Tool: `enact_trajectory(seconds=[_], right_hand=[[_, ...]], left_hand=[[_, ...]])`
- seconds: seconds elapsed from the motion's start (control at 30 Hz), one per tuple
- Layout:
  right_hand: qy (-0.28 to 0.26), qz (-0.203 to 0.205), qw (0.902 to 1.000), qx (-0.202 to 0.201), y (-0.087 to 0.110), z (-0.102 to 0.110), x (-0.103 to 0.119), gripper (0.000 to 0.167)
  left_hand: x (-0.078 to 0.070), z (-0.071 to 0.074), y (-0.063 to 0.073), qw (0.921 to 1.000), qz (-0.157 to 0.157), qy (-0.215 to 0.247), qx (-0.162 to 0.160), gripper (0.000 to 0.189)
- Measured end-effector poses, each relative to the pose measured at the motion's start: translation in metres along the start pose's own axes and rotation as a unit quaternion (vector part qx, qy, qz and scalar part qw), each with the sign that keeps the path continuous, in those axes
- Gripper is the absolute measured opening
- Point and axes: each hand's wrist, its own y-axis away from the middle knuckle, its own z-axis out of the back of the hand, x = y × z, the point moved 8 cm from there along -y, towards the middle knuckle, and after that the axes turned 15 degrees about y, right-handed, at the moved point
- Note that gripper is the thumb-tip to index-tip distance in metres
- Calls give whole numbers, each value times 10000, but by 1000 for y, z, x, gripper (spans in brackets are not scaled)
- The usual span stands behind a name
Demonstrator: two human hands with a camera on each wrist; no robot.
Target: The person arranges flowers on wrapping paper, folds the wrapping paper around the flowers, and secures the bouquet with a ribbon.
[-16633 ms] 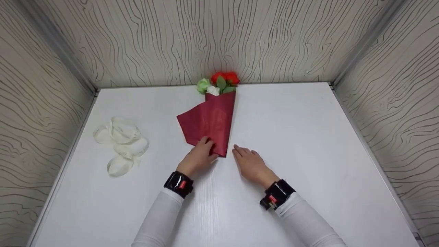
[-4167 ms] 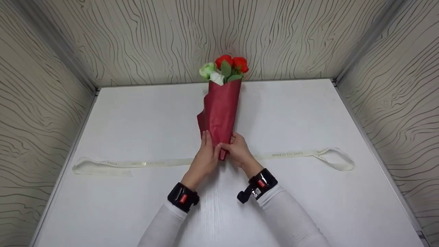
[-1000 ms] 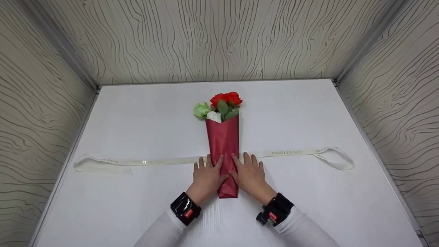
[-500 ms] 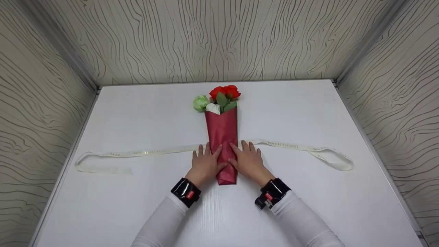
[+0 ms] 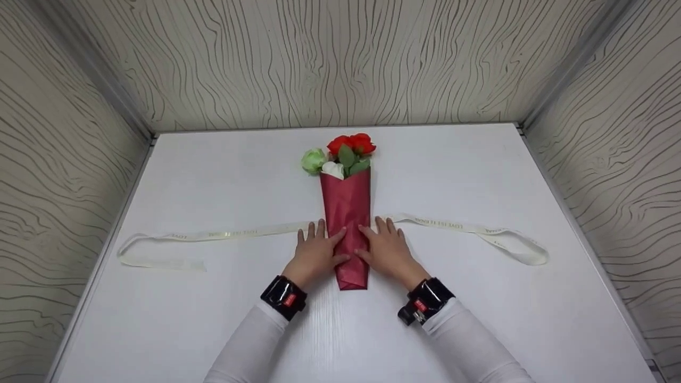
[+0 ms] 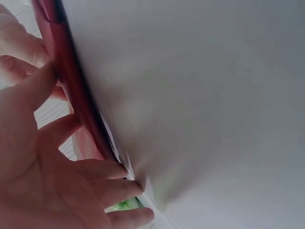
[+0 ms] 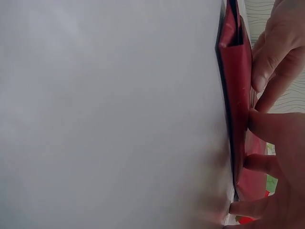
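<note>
A bouquet wrapped in dark red paper [image 5: 346, 205] lies on the white table. Two red flowers [image 5: 351, 143], a pale green one [image 5: 314, 160] and a white one [image 5: 333, 169] stick out at its far end. My left hand [image 5: 313, 256] has its thumb and index finger on the wrap's left side, the other fingers spread beside it. Mirroring this on the right side, my right hand [image 5: 391, 252] touches the paper with thumb and index finger. Both hands' outer fingertips reach a cream printed ribbon [image 5: 239, 233], which passes out of sight beneath the bouquet.
The ribbon's left end folds back on itself, and its right end forms a loop [image 5: 513, 246]. Wood-patterned walls [image 5: 340, 64] enclose the table [image 5: 213, 186] at the back and sides.
Over the last second, bouquet, both hands and the ribbon's middle have moved away from the person, then the bouquet slightly back. Longer ago, the ribbon lay bunched at left and a paper flap stood out.
</note>
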Motion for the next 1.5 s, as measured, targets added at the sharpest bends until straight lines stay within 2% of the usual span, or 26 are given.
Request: enact_trajectory(seconds=[0.2,0.3,0.4,0.5,0.6,0.7,0.77,0.87,0.93,1.03,1.2,1.33,1.4,1.5], right_hand=[[-246,16,9997,53,1,-1,-1,60],[-639,-2,9980,14,2,0,-5,59],[-1182,-9,9928,-196,6,5,-13,58],[-1630,-73,9853,-499,11,14,-28,55],[-1814,-329,9800,-745,17,20,-50,49],[-1904,-828,9737,-937,24,21,-82,43],[-1932,-1231,9674,-1081,30,20,-106,38],[-1821,-1861,9584,-1167,38,15,-141,32],[-1691,-2255,9534,-1074,44,10,-163,29],[-1548,-2690,9479,-724,54,0,-188,27],[-1491,-3217,9347,243,70,-14,-216,40],[-1434,-3487,9209,988,75,-20,-230,61],[-1440,-3607,9139,1177,76,-22,-236,69],[-1510,-3772,9048,1277,76,-22,-242,72]], left_hand=[[3,0,0,9999,-106,80,10,64],[5,0,0,9997,-143,169,-30,67],[9,6,1,9987,-178,376,-283,70],[18,20,6,9948,-155,617,-794,70],[33,37,15,9875,-40,788,-1364,64],[55,52,24,9800,284,814,-1795,56],[72,61,31,9747,579,914,-1955,48],[98,72,40,9681,1077,1029,-2013,33],[115,78,46,9647,1391,1070,-1964,29],[137,82,55,9598,1859,1106,-1786,30],[166,87,68,9482,2509,1100,-1609,38],[184,93,74,9353,2902,1302,-1553,45],[192,97,75,9300,3033,1374,-1558,47],[200,101,75,9244,3170,1433,-1566,48]])
